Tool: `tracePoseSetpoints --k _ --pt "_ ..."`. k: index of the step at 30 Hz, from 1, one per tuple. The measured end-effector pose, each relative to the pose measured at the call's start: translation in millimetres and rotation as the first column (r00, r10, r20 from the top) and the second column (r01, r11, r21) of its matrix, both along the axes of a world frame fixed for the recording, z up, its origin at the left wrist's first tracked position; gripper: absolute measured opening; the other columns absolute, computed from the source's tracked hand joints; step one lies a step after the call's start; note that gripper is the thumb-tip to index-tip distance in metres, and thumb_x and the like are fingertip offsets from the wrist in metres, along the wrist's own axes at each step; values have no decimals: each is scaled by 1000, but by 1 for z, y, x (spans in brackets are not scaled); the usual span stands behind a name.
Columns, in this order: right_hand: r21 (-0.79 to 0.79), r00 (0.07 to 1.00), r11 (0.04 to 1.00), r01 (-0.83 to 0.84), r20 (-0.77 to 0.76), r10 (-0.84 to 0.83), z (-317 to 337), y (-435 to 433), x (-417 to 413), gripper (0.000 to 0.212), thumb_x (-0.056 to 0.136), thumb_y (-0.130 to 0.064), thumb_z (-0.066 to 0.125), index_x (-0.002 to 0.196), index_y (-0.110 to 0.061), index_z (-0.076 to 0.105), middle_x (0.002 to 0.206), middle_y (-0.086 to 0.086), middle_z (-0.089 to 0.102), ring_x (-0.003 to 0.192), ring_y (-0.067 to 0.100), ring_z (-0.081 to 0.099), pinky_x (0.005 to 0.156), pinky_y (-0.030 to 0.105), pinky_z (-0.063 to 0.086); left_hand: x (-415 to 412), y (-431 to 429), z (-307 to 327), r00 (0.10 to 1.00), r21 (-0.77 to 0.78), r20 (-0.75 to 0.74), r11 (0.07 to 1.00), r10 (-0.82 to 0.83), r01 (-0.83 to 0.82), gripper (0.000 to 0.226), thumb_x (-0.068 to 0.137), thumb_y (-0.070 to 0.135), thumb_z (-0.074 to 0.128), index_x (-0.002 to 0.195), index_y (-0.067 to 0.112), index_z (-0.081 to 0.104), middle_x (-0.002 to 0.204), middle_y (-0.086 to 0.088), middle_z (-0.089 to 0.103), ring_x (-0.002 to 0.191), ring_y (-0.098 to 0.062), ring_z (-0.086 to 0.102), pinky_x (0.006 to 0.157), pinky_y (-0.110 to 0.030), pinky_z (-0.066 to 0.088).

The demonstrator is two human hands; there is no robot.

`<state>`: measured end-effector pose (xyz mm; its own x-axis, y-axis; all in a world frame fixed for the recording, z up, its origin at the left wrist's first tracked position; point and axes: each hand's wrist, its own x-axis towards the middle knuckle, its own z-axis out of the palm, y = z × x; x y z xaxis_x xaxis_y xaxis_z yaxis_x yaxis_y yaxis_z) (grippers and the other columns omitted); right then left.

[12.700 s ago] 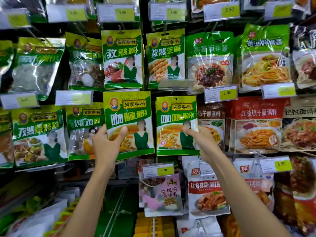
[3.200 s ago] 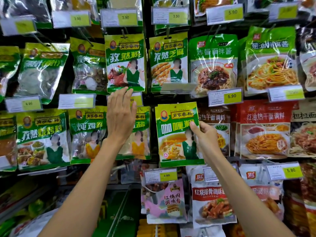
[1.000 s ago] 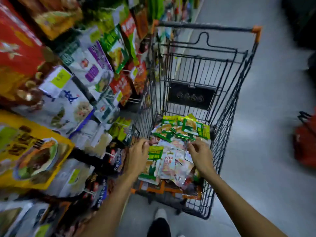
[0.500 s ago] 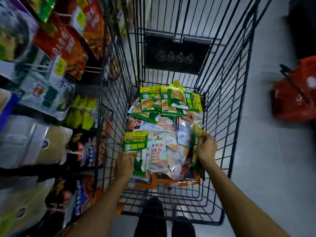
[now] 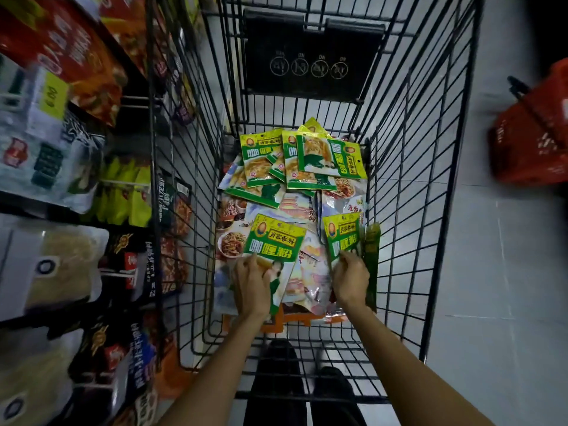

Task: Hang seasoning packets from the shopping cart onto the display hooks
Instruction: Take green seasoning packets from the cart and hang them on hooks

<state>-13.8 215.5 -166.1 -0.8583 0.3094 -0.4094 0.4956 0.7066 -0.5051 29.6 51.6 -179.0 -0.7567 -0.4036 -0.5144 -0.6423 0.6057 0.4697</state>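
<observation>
I look down into a black wire shopping cart (image 5: 430, 167) holding a heap of seasoning packets. My left hand (image 5: 252, 284) grips the lower edge of a green-and-yellow curry powder packet (image 5: 273, 241), lifted off the heap. My right hand (image 5: 350, 278) pinches a second green-and-yellow packet (image 5: 342, 235) near the cart's right wall, with another green packet (image 5: 372, 256) standing on edge beside it. Several more green packets (image 5: 295, 161) lie at the far end of the heap over pale packets (image 5: 295, 207).
The display shelf (image 5: 61, 179) with hanging sauce and seasoning packs runs along the left, touching the cart's side. A red shopping basket (image 5: 531, 133) sits on the grey floor at the right. My dark shoes (image 5: 279, 358) show under the cart's near end.
Both hands left the display and dropped into the cart. Over the last half second each hand has raised a green packet off the heap, and the view has moved closer.
</observation>
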Motion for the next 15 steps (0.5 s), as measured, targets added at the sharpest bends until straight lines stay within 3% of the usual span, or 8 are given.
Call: tracePoseSetpoints --k 2,6,11,15 --pt "-37 1000 999 25 -18 -25 0 5 7 30 89 7 48 112 1 67 114 19 65 105 32 60 87 26 42 -10 6 3 999 13 -36 1000 12 -11 49 91 16 59 137 10 43 140 -12 36 129 -27 30 103 -36 32" --pt "-124 992 984 126 33 -122 -5 12 7 29 84 7 56 110 -1 67 115 18 62 104 31 60 94 40 49 -22 5 3 999 30 -41 999 32 -31 57 88 18 63 140 13 40 136 -10 40 124 -27 35 97 -36 37" --pt "-224 942 924 310 205 -266 -6 11 5 48 84 -2 59 130 -7 49 126 15 57 118 31 53 102 45 44 -24 -4 -3 998 46 22 997 66 -66 72 84 26 69 145 10 32 143 -13 35 131 -30 33 106 -44 34" --pt "-216 943 939 268 261 -209 -6 15 0 61 81 -7 67 137 -9 41 136 15 47 127 33 46 105 51 40 -24 -9 -3 989 61 3 987 146 -146 70 78 26 75 137 10 42 134 -14 44 124 -31 41 97 -40 40"
